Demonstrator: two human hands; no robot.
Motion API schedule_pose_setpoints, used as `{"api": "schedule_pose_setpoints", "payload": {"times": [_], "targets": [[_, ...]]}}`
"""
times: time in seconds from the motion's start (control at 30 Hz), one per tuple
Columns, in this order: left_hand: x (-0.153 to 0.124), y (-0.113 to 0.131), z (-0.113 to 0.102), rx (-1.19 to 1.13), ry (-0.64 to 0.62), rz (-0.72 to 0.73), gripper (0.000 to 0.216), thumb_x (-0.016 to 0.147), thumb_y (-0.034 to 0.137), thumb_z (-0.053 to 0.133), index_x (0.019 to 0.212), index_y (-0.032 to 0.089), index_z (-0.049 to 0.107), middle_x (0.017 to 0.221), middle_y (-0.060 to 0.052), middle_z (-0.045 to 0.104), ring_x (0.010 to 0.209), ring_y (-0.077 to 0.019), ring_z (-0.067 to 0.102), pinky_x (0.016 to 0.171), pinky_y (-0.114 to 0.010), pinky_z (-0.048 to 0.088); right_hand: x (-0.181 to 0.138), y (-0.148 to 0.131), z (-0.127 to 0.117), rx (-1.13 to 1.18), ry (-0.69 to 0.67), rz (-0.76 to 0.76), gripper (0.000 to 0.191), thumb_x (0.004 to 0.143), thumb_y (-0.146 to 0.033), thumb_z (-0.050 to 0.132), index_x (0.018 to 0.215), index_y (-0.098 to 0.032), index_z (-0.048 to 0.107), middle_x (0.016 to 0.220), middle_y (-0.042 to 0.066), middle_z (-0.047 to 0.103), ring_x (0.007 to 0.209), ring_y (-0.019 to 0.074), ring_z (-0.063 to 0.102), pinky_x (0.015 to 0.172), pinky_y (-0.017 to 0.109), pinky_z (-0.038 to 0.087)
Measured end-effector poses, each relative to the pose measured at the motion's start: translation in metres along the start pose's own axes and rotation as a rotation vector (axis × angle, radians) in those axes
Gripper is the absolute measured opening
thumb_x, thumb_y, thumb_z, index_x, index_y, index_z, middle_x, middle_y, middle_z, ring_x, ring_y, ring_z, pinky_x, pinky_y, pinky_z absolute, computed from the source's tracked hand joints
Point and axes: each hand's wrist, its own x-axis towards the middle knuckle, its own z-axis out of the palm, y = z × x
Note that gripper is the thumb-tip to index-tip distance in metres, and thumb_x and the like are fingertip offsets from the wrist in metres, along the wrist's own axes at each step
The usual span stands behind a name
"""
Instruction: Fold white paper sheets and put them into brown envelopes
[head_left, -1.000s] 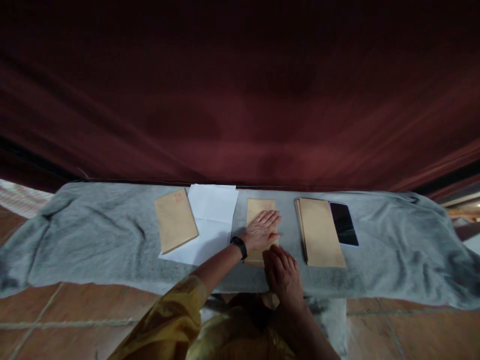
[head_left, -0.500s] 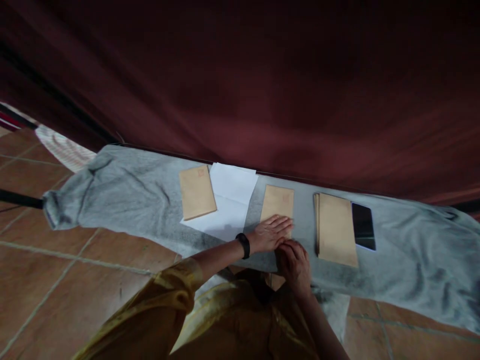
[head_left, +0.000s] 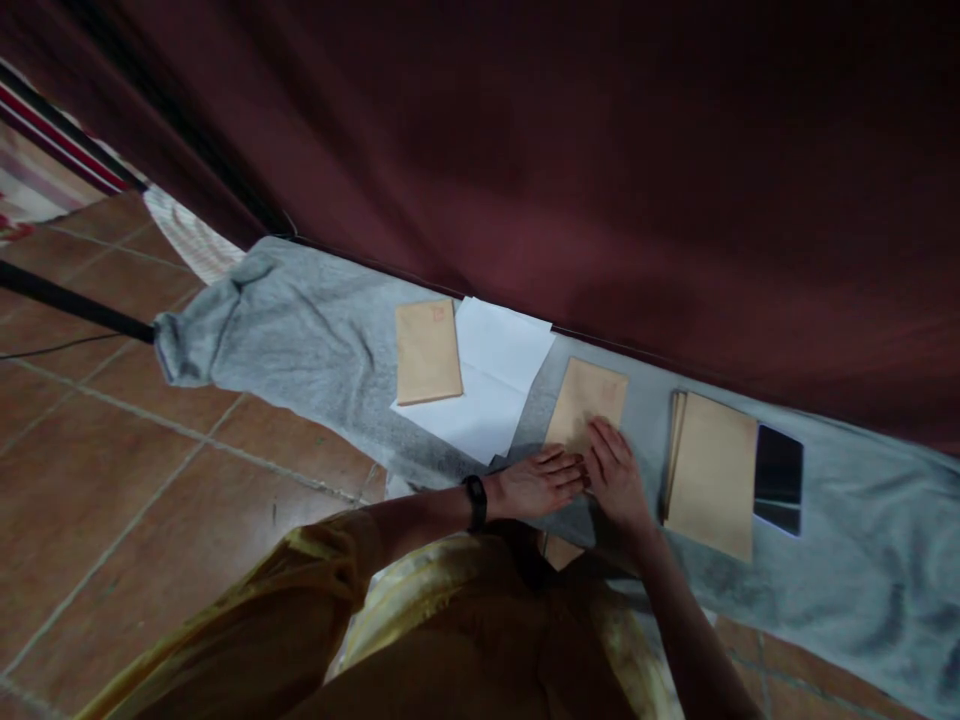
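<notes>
A brown envelope with a faint reddish mark near its upper right corner lies in front of me on a grey cloth. My left hand, a dark band at its wrist, rests over the envelope's near end with fingers stretched out. On the envelope's lower right part lies my right hand, fingers extended and pointing away from me. The fingertips of the left hand meet the right hand's side. Both hands cover the near edge of the envelope, so that part is hidden.
Left of the hands, a stack of brown envelopes sits partly on white paper sheets. To the right are more stacked envelopes and a dark phone. The grey cloth borders a dark red drape. Tiled floor shows below.
My right hand has gone from curled at the envelope's near edge to lying extended on it. My left hand has drawn back towards me, uncovering more envelope. The camera view has turned slightly.
</notes>
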Motion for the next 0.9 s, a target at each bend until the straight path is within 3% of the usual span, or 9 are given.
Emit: {"api": "schedule_pose_setpoints", "payload": {"times": [0.17, 0.37, 0.57, 0.9], "targets": [[-0.001, -0.007, 0.002, 0.399, -0.141, 0.096, 0.038, 0.098, 0.017, 0.050, 0.134, 0.024, 0.059, 0.149, -0.008, 0.053, 0.145, -0.0210, 0.041, 0.124, -0.040, 0.026, 0.038, 0.011, 0.005, -0.225, -0.077, -0.076, 0.052, 0.104, -0.033, 0.035, 0.153, -0.018, 0.037, 0.162, 0.015, 0.032, 0.148, 0.0291, 0.030, 0.119, 0.059, 0.023], [-0.004, -0.017, 0.008, 0.766, -0.088, 0.286, 0.034, 0.101, 0.020, 0.047, 0.133, 0.017, 0.060, 0.148, -0.009, 0.055, 0.140, -0.0194, 0.047, 0.120, -0.036, 0.034, 0.069, 0.022, 0.015, -0.339, -0.046, -0.050, 0.057, 0.104, -0.035, 0.036, 0.156, -0.012, 0.029, 0.162, 0.018, 0.029, 0.148, 0.0334, 0.030, 0.117, 0.059, 0.026], [-0.003, -0.021, 0.010, 0.791, -0.020, 0.314, 0.032, 0.101, 0.017, 0.045, 0.129, 0.015, 0.061, 0.140, -0.010, 0.062, 0.135, -0.0196, 0.052, 0.118, -0.036, 0.038, 0.079, 0.023, 0.023, -0.311, -0.001, 0.024, 0.059, 0.104, -0.036, 0.034, 0.157, -0.009, 0.026, 0.162, 0.020, 0.028, 0.149, 0.0325, 0.029, 0.118, 0.057, 0.027], [-0.002, -0.017, 0.002, 0.662, -0.038, 0.214, 0.033, 0.095, 0.013, 0.051, 0.127, 0.016, 0.059, 0.138, -0.009, 0.062, 0.136, -0.0179, 0.050, 0.117, -0.033, 0.040, 0.049, 0.007, 0.020, -0.302, -0.007, 0.025, 0.059, 0.104, -0.034, 0.037, 0.155, -0.007, 0.029, 0.160, 0.018, 0.034, 0.149, 0.0264, 0.030, 0.123, 0.048, 0.027]]}}
